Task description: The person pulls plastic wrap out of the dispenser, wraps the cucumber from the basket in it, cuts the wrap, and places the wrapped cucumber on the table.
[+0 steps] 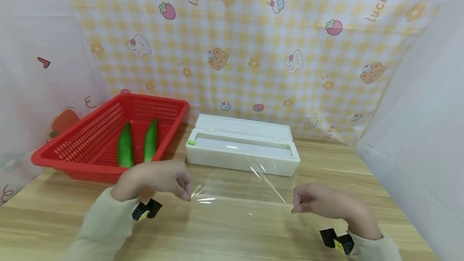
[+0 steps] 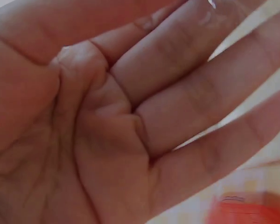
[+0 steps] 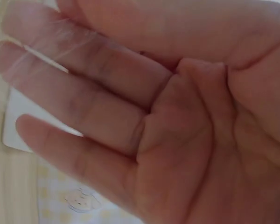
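Note:
A sheet of clear plastic wrap (image 1: 239,190) stretches from the white wrap dispenser box (image 1: 241,162) toward the person, its near edge taut between both hands. The left hand (image 1: 164,177) pinches the sheet's left corner between thumb and index finger. At the other corner, the right hand (image 1: 324,201) pinches the film the same way. Both wrist views show palms close up, with the other fingers extended; in the right wrist view, shiny film lies across the fingers (image 3: 79,88). The dispenser's lid (image 1: 243,127) stands raised behind it, and a small green piece (image 1: 191,142) sits at its left end.
A red plastic basket (image 1: 87,168) stands at the left on the wooden table (image 1: 326,160). Two green cucumbers, one (image 1: 125,146) left of the other (image 1: 150,140), lie inside it. Patterned cloth (image 1: 253,31) hangs behind, with pale cloth walls on both sides.

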The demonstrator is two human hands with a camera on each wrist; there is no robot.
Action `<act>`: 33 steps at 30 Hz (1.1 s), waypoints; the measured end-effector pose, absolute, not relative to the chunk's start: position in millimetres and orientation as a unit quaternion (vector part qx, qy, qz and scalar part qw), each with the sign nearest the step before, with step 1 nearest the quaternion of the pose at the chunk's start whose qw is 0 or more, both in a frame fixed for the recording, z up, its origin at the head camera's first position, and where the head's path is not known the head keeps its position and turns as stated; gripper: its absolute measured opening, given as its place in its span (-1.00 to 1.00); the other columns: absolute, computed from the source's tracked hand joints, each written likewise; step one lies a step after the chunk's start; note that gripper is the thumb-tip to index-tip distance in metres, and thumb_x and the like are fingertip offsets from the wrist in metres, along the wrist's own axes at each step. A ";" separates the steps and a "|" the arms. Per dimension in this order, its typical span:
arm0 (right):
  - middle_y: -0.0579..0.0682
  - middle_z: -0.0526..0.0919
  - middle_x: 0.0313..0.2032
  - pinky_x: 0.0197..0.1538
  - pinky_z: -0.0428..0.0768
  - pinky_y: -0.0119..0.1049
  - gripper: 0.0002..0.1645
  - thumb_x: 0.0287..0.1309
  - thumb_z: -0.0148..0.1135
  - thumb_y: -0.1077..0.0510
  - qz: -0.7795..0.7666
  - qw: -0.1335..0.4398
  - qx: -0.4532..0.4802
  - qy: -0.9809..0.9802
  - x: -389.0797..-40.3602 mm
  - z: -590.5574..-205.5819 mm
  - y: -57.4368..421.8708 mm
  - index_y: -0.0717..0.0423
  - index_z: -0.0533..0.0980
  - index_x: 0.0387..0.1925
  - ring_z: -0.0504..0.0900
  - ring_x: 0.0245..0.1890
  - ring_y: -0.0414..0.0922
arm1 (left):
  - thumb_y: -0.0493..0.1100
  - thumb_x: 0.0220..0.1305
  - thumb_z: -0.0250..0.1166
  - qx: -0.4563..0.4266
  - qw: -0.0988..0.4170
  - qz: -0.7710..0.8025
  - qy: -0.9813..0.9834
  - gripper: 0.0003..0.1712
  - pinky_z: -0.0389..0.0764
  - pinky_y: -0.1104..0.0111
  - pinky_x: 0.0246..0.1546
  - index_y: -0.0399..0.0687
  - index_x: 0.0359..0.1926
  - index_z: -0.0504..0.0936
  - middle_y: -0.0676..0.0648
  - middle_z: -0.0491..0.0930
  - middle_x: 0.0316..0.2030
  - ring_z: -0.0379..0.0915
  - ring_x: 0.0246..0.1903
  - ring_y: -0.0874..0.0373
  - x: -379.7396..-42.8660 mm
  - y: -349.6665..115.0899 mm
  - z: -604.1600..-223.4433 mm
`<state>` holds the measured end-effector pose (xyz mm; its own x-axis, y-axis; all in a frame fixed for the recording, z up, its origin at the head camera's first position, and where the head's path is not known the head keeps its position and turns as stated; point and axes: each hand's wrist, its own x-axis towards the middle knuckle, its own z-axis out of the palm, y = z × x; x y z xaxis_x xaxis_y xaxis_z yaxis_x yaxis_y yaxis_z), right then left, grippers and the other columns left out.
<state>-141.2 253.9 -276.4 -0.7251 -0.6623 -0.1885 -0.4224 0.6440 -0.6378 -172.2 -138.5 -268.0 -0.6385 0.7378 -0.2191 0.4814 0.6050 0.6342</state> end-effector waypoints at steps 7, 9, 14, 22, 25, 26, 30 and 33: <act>-0.21 0.52 -0.52 -0.41 0.42 -0.46 -0.85 0.06 0.27 0.19 -0.243 0.222 -0.279 0.902 -145.3 -292.2 239.0 0.11 0.51 -0.55 0.37 -0.51 -0.39 | -0.34 -0.02 0.38 0.336 0.223 0.206 0.892 -0.86 0.44 0.50 -0.47 -0.06 -0.61 0.67 0.15 0.59 -0.62 0.36 -0.56 0.40 -173.9 -125.3 -288.0; -0.22 0.51 -0.53 -0.42 0.41 -0.46 -0.86 0.05 0.27 0.22 -0.230 0.228 -0.270 0.907 -146.2 -295.7 236.6 0.10 0.52 -0.58 0.35 -0.52 -0.37 | -0.37 -0.05 0.39 0.318 0.221 0.192 0.902 -0.83 0.40 0.50 -0.54 -0.06 -0.65 0.66 0.14 0.56 -0.66 0.31 -0.60 0.36 -173.2 -121.6 -290.9; -0.22 0.53 -0.53 -0.43 0.40 -0.45 -0.87 0.02 0.25 0.28 -0.194 0.228 -0.258 0.918 -147.5 -300.2 231.9 0.09 0.57 -0.59 0.36 -0.53 -0.34 | -0.37 -0.10 0.42 0.257 0.217 0.164 0.927 -0.76 0.37 0.41 -0.54 -0.03 -0.73 0.63 0.12 0.52 -0.69 0.32 -0.58 0.24 -169.7 -111.3 -296.5; -0.24 0.51 -0.59 -0.48 0.35 -0.44 -0.88 0.00 0.28 0.24 -0.156 0.221 -0.247 0.930 -147.2 -303.6 223.6 0.09 0.61 -0.59 0.32 -0.56 -0.33 | -0.32 -0.08 0.43 0.218 0.219 0.146 0.940 -0.78 0.36 0.36 -0.51 -0.02 -0.72 0.62 0.08 0.51 -0.66 0.33 -0.54 0.20 -167.1 -103.5 -303.3; -0.20 0.56 -0.56 -0.45 0.40 -0.40 -0.88 0.02 0.28 0.22 -0.158 0.227 -0.224 0.935 -147.1 -304.6 220.7 0.11 0.63 -0.57 0.38 -0.54 -0.30 | -0.24 -0.06 0.44 0.205 0.224 0.145 0.942 -0.81 0.35 0.35 -0.51 -0.03 -0.68 0.61 0.07 0.50 -0.64 0.33 -0.53 0.19 -167.7 -103.1 -304.3; -0.18 0.58 -0.54 -0.43 0.43 -0.36 -0.88 0.04 0.28 0.20 -0.159 0.230 -0.212 0.936 -147.1 -304.8 219.9 0.10 0.64 -0.55 0.41 -0.51 -0.27 | -0.21 -0.05 0.43 0.201 0.227 0.144 0.942 -0.82 0.35 0.35 -0.51 -0.04 -0.67 0.61 0.06 0.50 -0.63 0.33 -0.53 0.18 -167.9 -103.1 -304.3; -0.08 0.63 -0.41 -0.30 0.52 -0.16 -0.87 0.07 0.28 0.14 -0.166 0.233 -0.182 0.941 -147.3 -305.6 218.1 0.08 0.63 -0.51 0.53 -0.37 -0.14 | -0.15 0.00 0.41 0.189 0.237 0.147 0.942 -0.84 0.35 0.34 -0.49 -0.04 -0.61 0.62 0.05 0.51 -0.59 0.33 -0.50 0.17 -169.2 -103.5 -303.5; -0.08 0.64 -0.41 -0.31 0.53 -0.22 -0.92 0.03 0.30 0.17 -0.170 0.226 -0.200 0.938 -147.4 -306.7 218.8 0.08 0.62 -0.50 0.53 -0.38 -0.17 | -0.14 0.00 0.41 0.184 0.239 0.142 0.943 -0.85 0.34 0.34 -0.50 -0.02 -0.59 0.63 0.05 0.50 -0.57 0.33 -0.50 0.16 -169.8 -103.8 -302.7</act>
